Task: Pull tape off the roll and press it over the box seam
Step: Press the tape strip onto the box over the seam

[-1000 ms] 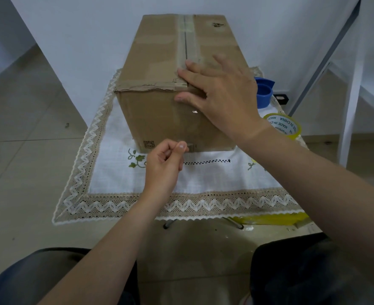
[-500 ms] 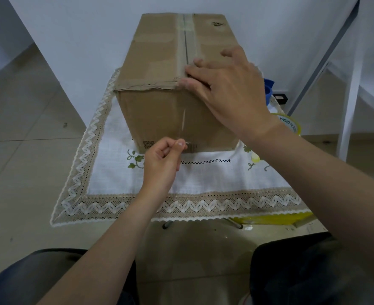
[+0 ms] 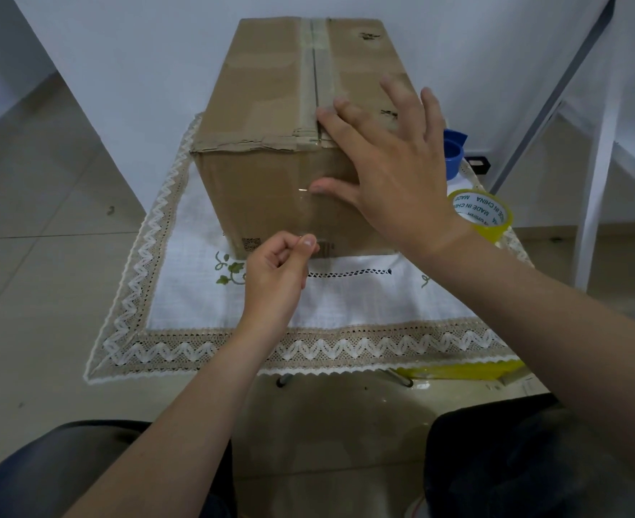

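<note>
The right hand (image 3: 390, 162) has slid its spread, flat fingers from the near top edge further along the centre seam of the brown cardboard box (image 3: 271, 87) on the lace-edged white cloth (image 3: 346, 293), thumb now on the front face, so the strip looks to be getting smoothed down. The left hand (image 3: 275, 278) stays pinched low at the front. The clear tape (image 3: 304, 196) is barely visible, so its end is uncertain; the yellow tape roll (image 3: 486, 214) sits idle, partly behind the right wrist.

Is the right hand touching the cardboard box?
Touching. The head view shows the right hand on the cardboard box, fingers on top, thumb pressed to its front.
</note>
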`<state>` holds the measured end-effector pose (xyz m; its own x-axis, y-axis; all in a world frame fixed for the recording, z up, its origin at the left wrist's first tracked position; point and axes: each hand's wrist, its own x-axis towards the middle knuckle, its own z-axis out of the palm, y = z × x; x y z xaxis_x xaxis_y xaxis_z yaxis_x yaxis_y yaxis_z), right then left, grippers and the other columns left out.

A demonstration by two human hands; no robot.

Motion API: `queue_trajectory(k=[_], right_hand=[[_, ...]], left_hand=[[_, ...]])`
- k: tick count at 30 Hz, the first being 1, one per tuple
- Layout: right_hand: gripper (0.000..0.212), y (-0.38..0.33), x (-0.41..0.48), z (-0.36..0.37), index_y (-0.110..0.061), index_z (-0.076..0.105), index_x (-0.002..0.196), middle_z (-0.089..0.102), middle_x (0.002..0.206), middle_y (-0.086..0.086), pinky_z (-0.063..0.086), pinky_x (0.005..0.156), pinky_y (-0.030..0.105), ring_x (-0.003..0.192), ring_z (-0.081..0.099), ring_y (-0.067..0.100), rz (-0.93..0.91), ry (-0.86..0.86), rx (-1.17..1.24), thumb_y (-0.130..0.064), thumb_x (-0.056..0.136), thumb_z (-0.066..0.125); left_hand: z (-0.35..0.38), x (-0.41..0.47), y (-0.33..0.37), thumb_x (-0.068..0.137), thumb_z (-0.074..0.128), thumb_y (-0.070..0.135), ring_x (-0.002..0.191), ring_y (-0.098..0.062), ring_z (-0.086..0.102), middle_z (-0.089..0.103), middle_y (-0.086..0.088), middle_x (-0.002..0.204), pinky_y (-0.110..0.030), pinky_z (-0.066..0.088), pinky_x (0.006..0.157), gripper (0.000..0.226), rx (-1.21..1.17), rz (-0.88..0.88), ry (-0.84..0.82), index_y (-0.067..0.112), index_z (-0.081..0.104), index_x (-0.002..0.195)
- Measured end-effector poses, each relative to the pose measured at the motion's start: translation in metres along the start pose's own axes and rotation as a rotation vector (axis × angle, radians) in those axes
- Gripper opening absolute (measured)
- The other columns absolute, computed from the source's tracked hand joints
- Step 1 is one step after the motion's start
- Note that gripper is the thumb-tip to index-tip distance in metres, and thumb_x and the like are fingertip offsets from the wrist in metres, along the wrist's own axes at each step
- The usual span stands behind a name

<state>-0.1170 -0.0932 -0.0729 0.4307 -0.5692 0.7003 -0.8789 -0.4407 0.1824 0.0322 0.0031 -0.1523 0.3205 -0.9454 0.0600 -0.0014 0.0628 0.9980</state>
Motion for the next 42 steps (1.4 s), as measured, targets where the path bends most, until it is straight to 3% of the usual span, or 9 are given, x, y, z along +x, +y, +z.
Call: queue_trajectory(k=[6,10,17,19,24,27,31,37,42], right_hand=[[0.055,0.004,0.014,-0.012,-0.043,0.059,0.142,0.062,0.145,-0.015,0.011,0.124,0.063,0.152,0.033,0.031,0.089,-0.061,0.14,-0.066,0.105,0.025],[0.049,0.008,0.01,-0.009,-0.04,0.056,0.145,0.062,0.145,-0.014,0.023,0.121,0.063,0.148,0.04,0.034,0.02,-0.03,0.105,-0.058,0.109,0.029],[0.093,0.019,-0.011,-0.006,-0.042,0.022,0.161,0.037,0.165,-0.009,0.014,0.123,0.069,0.152,0.03,0.037,-0.098,-0.135,-0.066,-0.078,0.083,0.056],[0.092,0.019,-0.01,-0.007,-0.042,0.026,0.16,0.039,0.163,-0.01,0.012,0.123,0.068,0.152,0.031,0.035,-0.093,-0.141,-0.016,-0.078,0.083,0.058],[0.055,0.018,0.002,-0.016,-0.045,0.052,0.148,0.057,0.149,-0.016,0.009,0.125,0.064,0.152,0.034,0.029,-0.006,-0.075,0.154,-0.07,0.102,0.035],[0.048,0.013,0.006,-0.011,-0.045,0.062,0.139,0.065,0.14,-0.017,0.015,0.124,0.061,0.147,0.042,0.028,0.062,-0.023,0.216,-0.067,0.102,0.039],[0.051,0.014,-0.001,-0.001,-0.042,0.059,0.143,0.062,0.144,-0.016,0.021,0.122,0.063,0.145,0.045,0.032,0.023,0.034,0.17,-0.068,0.1,0.047],[0.098,0.019,-0.019,-0.001,-0.038,0.031,0.16,0.04,0.163,-0.01,0.015,0.122,0.07,0.15,0.035,0.034,-0.061,-0.089,0.014,-0.076,0.077,0.067],[0.062,0.013,-0.011,-0.005,-0.037,0.059,0.143,0.062,0.143,-0.012,0.02,0.123,0.062,0.133,0.053,0.028,0.019,0.03,0.171,-0.074,0.092,0.053]], left_hand=[[0.002,0.0,0.002,0.103,0.062,0.017,0.04,-0.004,0.034,0.043,0.01,0.043,-0.011,0.035,0.045,0.025,0.002,-0.002,0.014,0.009,0.066,0.079],[0.001,0.0,0.001,0.103,0.063,0.018,0.041,-0.004,0.035,0.044,0.009,0.044,-0.013,0.034,0.045,0.024,0.002,-0.005,0.005,0.01,0.067,0.08],[0.002,0.001,0.001,0.103,0.063,0.021,0.042,-0.004,0.036,0.044,0.01,0.044,-0.014,0.032,0.045,0.024,0.019,-0.009,-0.013,0.011,0.068,0.081],[0.003,0.001,0.001,0.103,0.062,0.02,0.042,-0.004,0.036,0.044,0.011,0.044,-0.015,0.032,0.045,0.025,0.014,-0.011,-0.008,0.012,0.067,0.08],[0.003,0.002,-0.002,0.102,0.063,0.021,0.042,-0.006,0.036,0.043,0.008,0.045,-0.013,0.036,0.048,0.028,0.02,0.004,0.004,0.001,0.066,0.084],[0.003,0.002,-0.004,0.102,0.063,0.02,0.043,-0.007,0.036,0.043,0.004,0.047,-0.01,0.04,0.052,0.033,0.02,0.028,0.016,-0.009,0.064,0.089],[0.005,0.002,-0.003,0.102,0.064,0.019,0.045,-0.009,0.037,0.043,-0.005,0.052,-0.01,0.039,0.053,0.032,0.013,0.053,0.029,-0.01,0.063,0.087],[0.006,0.003,-0.003,0.101,0.065,0.021,0.045,-0.008,0.037,0.044,0.002,0.049,-0.019,0.035,0.049,0.028,0.029,0.025,0.035,0.0,0.066,0.082],[0.007,0.002,-0.004,0.102,0.065,0.021,0.045,-0.008,0.036,0.043,-0.001,0.05,-0.015,0.037,0.051,0.03,0.019,0.022,0.048,-0.004,0.065,0.084]])
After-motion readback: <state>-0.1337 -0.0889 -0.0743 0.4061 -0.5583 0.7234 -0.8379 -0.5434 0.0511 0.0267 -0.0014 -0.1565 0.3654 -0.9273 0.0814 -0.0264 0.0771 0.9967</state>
